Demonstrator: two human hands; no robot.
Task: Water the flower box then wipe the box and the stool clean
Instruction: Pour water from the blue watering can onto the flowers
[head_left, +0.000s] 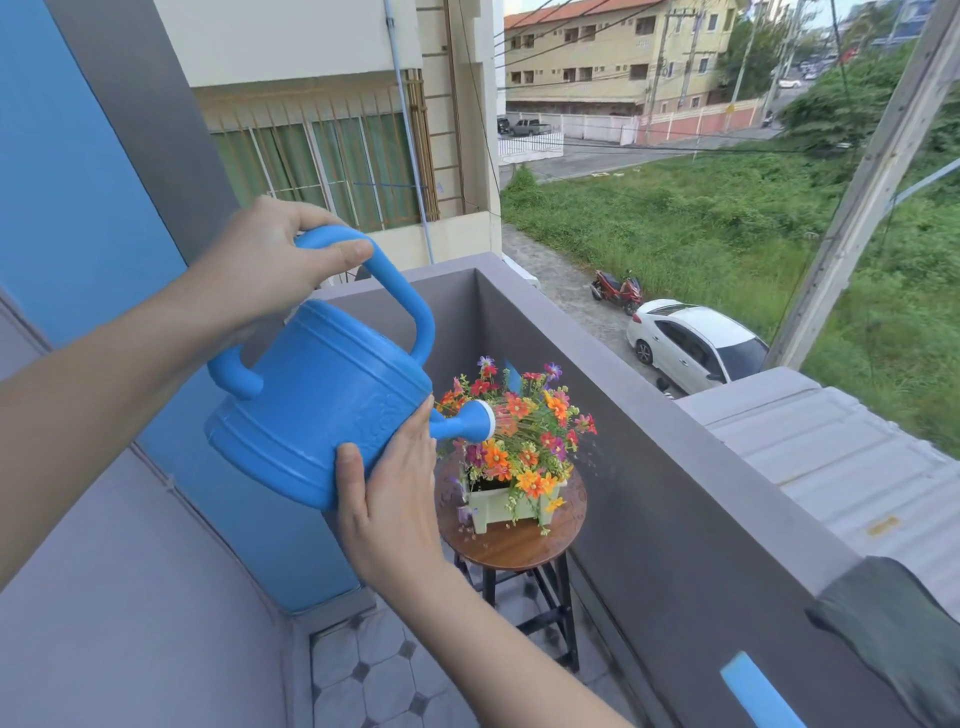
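The left hand (270, 260) is closed around the top handle of a blue can (317, 400), thumb pressed along the handle's upper curve, and holds the can tipped forward and to the right. The right hand (389, 499) lies flat and open against the can's lower front, palm on the plastic and thumb spread along its base, fingers reaching up toward the root of the spout; it props the can rather than grips it. The spout's rose (480, 421) sits just past the right fingertips and right over the flowers (524, 436), with thin streams and scattered drops falling among the blooms. The box (501, 506), pale green, stands below and beyond both hands on a round wooden stool (511, 545), whose top shows wet spots. The stool stands on the tiled floor (374, 670) just beside the grey wall (649, 493). A grey-green cloth (898, 623) hangs over the wall's top at far right, well apart from both hands.
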